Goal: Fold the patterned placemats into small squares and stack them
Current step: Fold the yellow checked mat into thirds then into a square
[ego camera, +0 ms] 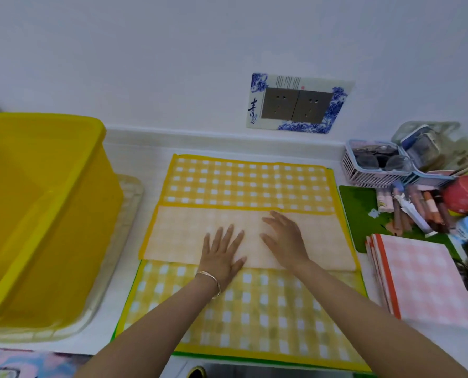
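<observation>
While pressing yellow placemat [249, 184] half-folded, left hand [222, 255] and right hand [284, 238] flat, empty; pink folded stack [424, 276] right; more folds due.

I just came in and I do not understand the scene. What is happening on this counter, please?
A person is folding a yellow checked placemat on the counter. Both hands lie flat on a pale folded-over strip across its middle: the left hand and the right hand, pressing it down. A second yellow checked mat seems to lie underneath. To the right sits a stack of folded pink checked mats, to the left a yellow tub.
</observation>
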Demonstrator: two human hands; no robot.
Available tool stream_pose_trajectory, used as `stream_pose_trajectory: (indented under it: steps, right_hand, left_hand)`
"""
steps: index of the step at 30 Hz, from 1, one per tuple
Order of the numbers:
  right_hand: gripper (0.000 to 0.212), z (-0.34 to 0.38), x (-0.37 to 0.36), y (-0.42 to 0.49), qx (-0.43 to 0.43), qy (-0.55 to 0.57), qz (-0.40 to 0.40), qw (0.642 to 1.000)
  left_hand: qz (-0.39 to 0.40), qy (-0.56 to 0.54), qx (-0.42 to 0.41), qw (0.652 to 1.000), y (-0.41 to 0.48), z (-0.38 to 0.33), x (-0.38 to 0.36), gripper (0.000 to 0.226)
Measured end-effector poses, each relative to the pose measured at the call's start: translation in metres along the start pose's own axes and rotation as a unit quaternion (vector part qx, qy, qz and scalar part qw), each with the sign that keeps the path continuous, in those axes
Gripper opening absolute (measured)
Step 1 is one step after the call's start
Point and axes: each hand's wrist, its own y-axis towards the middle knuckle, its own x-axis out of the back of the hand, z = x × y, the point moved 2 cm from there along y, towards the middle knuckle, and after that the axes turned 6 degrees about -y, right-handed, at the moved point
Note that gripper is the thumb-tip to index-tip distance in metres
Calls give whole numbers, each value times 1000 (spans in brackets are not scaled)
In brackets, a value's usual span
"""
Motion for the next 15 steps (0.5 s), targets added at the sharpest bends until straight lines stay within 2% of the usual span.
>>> stream_pose_trajectory:
  steps: [3, 5, 7, 11, 15]
  right_hand:
    - [66, 11, -23, -17, -2, 7, -6, 1000]
    - [72, 18, -33, -22, -9, -5, 7, 1000]
    - [70, 24, -40, -24, -23, -26, 8, 999]
    - [57, 27, -45, -25, -33, -78, 8, 996]
    - [61, 10, -40, -29, -39, -108, 0, 993]
  left_hand:
    - [-11, 0, 2, 1000, 7, 3, -1, 73]
    - [-8, -4, 8, 1000, 9, 5, -5, 66]
    - [10, -4, 6, 1000, 10, 6, -8, 59]
    - [-10, 1, 2, 1000, 10, 8, -9, 60]
    - [-20, 4, 5, 1000, 10, 7, -12, 69]
